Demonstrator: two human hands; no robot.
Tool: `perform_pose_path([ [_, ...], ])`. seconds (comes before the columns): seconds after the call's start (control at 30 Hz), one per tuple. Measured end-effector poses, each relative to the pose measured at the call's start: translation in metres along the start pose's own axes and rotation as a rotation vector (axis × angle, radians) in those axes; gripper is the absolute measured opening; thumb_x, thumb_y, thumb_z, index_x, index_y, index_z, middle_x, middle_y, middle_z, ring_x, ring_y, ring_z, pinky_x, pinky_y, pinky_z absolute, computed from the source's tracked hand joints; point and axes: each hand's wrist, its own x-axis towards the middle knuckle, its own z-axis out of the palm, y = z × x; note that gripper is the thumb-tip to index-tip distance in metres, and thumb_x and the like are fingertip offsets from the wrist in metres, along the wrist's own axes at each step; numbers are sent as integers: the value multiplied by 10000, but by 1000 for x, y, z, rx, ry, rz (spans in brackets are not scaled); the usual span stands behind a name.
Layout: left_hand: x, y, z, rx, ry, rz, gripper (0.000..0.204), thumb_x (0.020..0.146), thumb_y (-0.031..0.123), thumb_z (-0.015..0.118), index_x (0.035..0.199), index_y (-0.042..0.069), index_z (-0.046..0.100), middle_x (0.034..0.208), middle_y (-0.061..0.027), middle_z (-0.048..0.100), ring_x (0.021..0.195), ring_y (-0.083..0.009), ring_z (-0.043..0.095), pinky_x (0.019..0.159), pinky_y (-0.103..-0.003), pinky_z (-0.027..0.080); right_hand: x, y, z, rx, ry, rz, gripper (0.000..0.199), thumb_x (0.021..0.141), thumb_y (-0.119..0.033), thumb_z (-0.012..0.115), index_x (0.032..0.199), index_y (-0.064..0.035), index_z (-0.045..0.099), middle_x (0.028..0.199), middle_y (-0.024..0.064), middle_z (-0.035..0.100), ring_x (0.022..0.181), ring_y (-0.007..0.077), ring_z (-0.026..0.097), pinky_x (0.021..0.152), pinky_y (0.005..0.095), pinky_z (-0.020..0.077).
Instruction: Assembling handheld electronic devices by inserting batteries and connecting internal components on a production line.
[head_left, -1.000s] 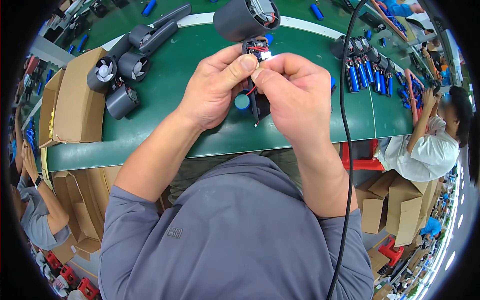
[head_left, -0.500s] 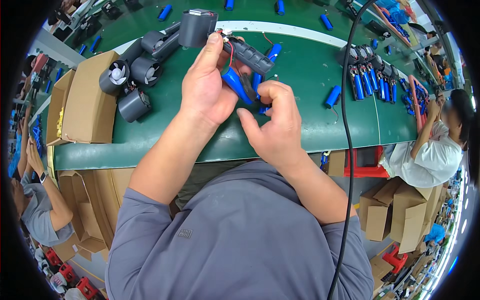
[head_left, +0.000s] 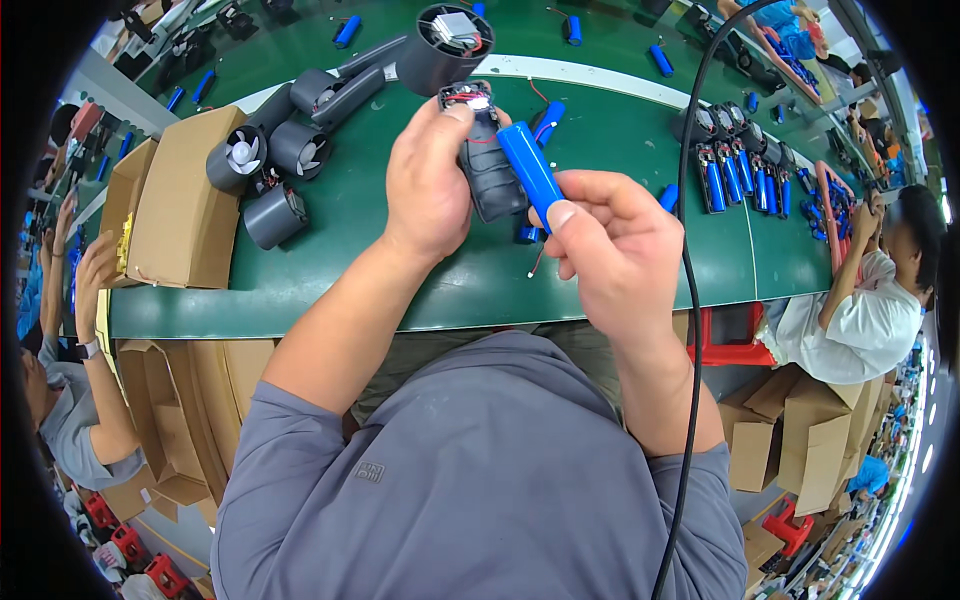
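My left hand point(head_left: 428, 185) is closed around the opened handle of a dark grey handheld fan point(head_left: 491, 170). The round fan head is at the far end, and red wires and a white connector show near where the handle joins it. Between the thumb and fingers of my right hand point(head_left: 622, 240) is a blue cylindrical battery point(head_left: 530, 170), tilted and close beside the handle's right edge. Another blue battery point(head_left: 550, 122) with wires lies on the table behind it. One more blue battery point(head_left: 527, 235) is partly hidden below the handle.
Several grey fans point(head_left: 275, 218) lie left of my hands, beside a cardboard box point(head_left: 187, 200). A black cable point(head_left: 690, 270) hangs down on the right. Beyond it are rows of fan bodies with blue batteries point(head_left: 738, 172). A person in white point(head_left: 850, 325) sits at the right.
The battery has come up from below the handle and is now pinched in my right hand. The fan has turned in my left hand, bringing its open handle into view.
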Motion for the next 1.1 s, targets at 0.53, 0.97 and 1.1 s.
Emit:
perform_pose_path([
  [0.53, 0, 3, -5, -126, -154, -205, 319, 943, 252, 499, 1126, -7, 529, 940, -90, 620, 804, -147, 604, 699, -292, 517, 22, 0, -35, 369, 4, 377, 193, 886, -129, 492, 934, 29, 593, 694, 86, 617, 488, 87, 500, 390, 223, 385],
  [0.97, -2, -1, -1, 101, -260, -131, 408, 873, 135, 628, 1233, -9, 502, 969, -89, 623, 817, -143, 619, 676, -286, 546, 6, -7, -31, 275, -23, 334, 222, 928, -128, 434, 1053, 20, 542, 713, 104, 625, 489, 76, 504, 376, 211, 387],
  [1.1, -7, -10, 3, 129, -177, -46, 354, 914, 117, 562, 1238, -8, 491, 963, -83, 620, 847, -135, 608, 768, -285, 514, -11, 3, -5, 143, 8, 114, 320, 877, -13, 576, 1183, 37, 495, 773, 74, 637, 584, 29, 528, 455, 177, 402],
])
